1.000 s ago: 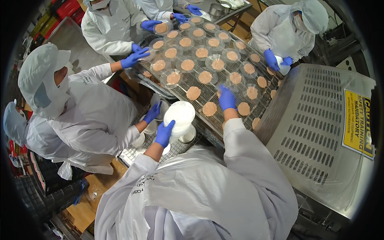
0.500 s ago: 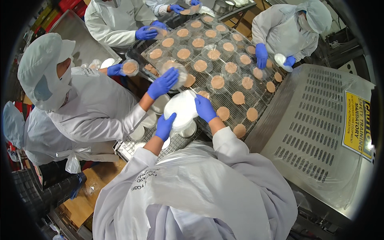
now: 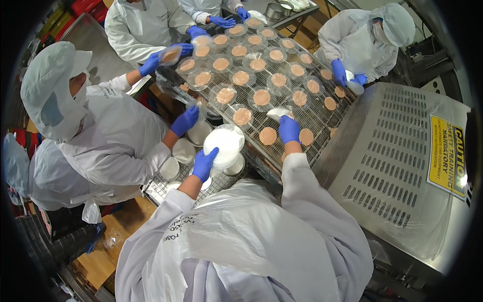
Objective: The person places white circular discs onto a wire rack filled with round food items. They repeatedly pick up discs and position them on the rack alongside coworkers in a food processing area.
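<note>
My left hand (image 3: 203, 165), in a blue glove, grips a stack of thin white round sheets (image 3: 224, 147) above a wire rack. Over the wire mesh belt (image 3: 283, 100), my right hand (image 3: 289, 129) pinches a white round sheet (image 3: 275, 114), which is bent and tilted. Below it and to its left lies a bare round pinkish patty (image 3: 267, 136); another patty (image 3: 306, 136) is just right of my right hand. Many patties farther up the belt lie on or under clear round sheets. My right fingertips are partly hidden by the hand.
At my left a co-worker (image 3: 110, 126) reaches across with a patty. Others stand at the belt's far end, and one (image 3: 358, 45) at the far right holds white sheets. White round stacks (image 3: 183, 151) stand on the wire rack. A slotted metal cover (image 3: 397, 166) flanks the belt's right.
My right hand has left the stack and moved right over the belt with a sheet. The patties have shifted slightly. The left co-worker's near hand has drawn back from the belt.
</note>
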Action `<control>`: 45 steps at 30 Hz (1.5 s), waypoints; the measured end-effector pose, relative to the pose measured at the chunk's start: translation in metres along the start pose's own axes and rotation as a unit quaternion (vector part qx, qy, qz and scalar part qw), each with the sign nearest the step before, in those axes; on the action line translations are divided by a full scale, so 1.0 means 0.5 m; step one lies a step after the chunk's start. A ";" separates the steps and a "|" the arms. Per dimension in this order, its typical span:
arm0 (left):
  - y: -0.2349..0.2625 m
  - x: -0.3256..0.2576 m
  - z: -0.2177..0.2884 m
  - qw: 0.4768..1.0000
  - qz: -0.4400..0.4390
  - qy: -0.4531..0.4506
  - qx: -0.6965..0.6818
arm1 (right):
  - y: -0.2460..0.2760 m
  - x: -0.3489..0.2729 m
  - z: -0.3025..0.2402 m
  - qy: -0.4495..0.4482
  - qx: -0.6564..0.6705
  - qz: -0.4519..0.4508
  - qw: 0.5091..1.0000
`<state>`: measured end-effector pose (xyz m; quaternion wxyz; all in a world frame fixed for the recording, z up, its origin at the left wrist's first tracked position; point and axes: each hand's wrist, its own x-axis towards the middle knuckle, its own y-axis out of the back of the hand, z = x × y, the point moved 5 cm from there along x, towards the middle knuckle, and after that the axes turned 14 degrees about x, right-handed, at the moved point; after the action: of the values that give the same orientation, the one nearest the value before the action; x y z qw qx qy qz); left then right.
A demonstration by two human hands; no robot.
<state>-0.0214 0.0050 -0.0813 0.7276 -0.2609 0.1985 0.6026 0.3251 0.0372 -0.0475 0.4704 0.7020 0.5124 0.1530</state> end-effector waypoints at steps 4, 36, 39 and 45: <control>-0.008 0.030 0.004 1.000 -0.016 -0.018 -0.003 | -0.087 -0.082 -0.024 0.008 0.209 -0.012 0.978; 0.036 -0.004 0.090 0.993 0.009 -0.106 -0.057 | -0.081 0.018 -0.271 0.354 0.122 -0.004 0.927; 0.045 -0.014 0.085 0.992 0.014 -0.104 -0.070 | -0.184 -0.029 -0.240 0.438 0.017 0.076 0.895; 0.124 -0.013 0.048 0.995 0.040 -0.067 -0.064 | -0.027 0.046 -0.149 0.215 0.141 0.109 0.960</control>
<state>-0.0842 0.0234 -0.0674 0.6965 -0.2583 0.1208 0.6584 0.2752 0.0951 -0.0270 0.2263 0.7633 0.5383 0.2764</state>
